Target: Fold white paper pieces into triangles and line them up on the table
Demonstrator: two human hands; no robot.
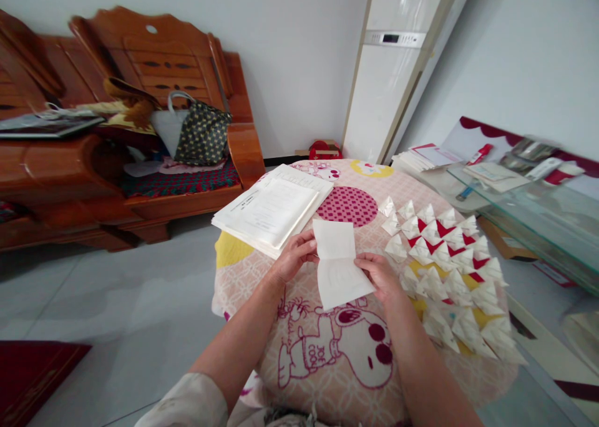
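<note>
A white sheet of paper [337, 261] with a crease across its middle is held up over the round table [322, 346], which has a pink patterned cloth. My left hand [296, 256] pinches the sheet's left edge near the crease. On the other side, my right hand [378, 273] grips its right edge, just below the crease. Beyond my left hand lies a stack of printed papers [269, 211]. Several folded paper pieces [442, 246] stand in rows on the right part of the table.
To the right is a glass-topped stand [528, 218] with papers, a red tube and a cup on it. A wooden sofa [163, 58] with a dotted bag [203, 132] is at the back left. A tall white cabinet unit [388, 77] rises behind the table.
</note>
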